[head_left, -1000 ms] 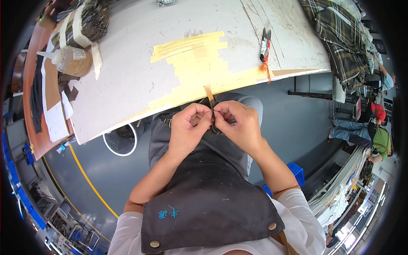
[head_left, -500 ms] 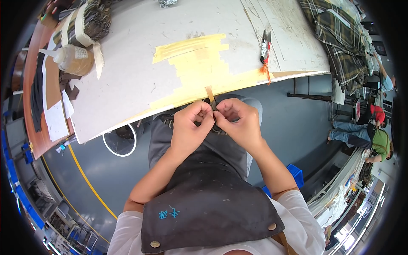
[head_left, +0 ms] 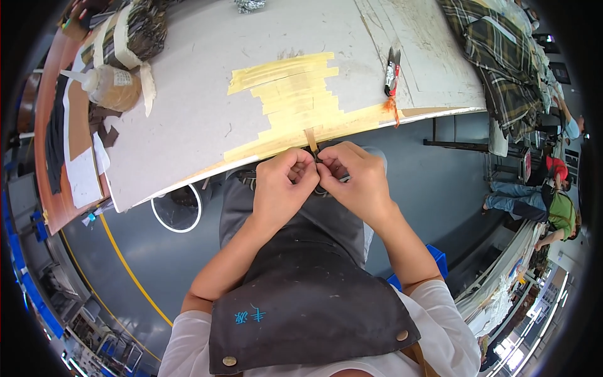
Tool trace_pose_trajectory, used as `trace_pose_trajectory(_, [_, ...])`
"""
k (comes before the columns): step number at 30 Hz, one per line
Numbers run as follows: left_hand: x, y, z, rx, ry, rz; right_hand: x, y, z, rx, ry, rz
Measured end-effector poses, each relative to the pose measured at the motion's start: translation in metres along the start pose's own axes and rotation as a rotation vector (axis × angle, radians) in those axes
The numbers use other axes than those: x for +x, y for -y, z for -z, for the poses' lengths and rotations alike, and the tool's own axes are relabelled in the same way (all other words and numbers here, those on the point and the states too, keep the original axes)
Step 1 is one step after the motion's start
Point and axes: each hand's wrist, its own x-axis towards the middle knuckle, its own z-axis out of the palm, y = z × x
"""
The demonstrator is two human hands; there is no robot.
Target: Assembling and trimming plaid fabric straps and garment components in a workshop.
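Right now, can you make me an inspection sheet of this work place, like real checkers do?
Surface: pale board, scuffed, patched with yellow tape.
Things being worked: tan strip at the taped edge; dark piece between the hands, mostly hidden.
Clutter: squeeze bottle and plaid bundle left; red-and-black snips right; crumpled foil far side.
Hands: left hand and right hand pinch at the dark piece.
Cables: nothing seen near the hands.
Surroundings: white-rimmed bin left; plaid fabric and people right.

We see grey floor, yellow line at left; pale table ahead, reddish-brown table at its left; bright light glaring at lower right
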Motion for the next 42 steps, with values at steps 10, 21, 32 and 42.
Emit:
trace_pose_trajectory(10, [-0.002, 0.001, -0.005, -0.008, -0.054, 0.021, -0.002, -0.005, -0.004, 0.205, -0.01, -0.267])
trace_pose_trajectory(21, [-0.003, 0.001, -0.009, -0.062, -0.098, 0.068, -0.009, -0.006, -0.011, 0.275, -0.082, -0.337])
trace_pose_trajectory(32, [-0.002, 0.008, -0.011, -0.054, -0.101, 0.046, -0.027, 0.005, 0.003, 0.32, 0.098, -0.412])
trace_pose_trajectory(42, [-0.003, 0.01, -0.011, -0.208, -0.095, 0.185, -0.013, 0.002, -0.012, 0.135, -0.071, -0.228])
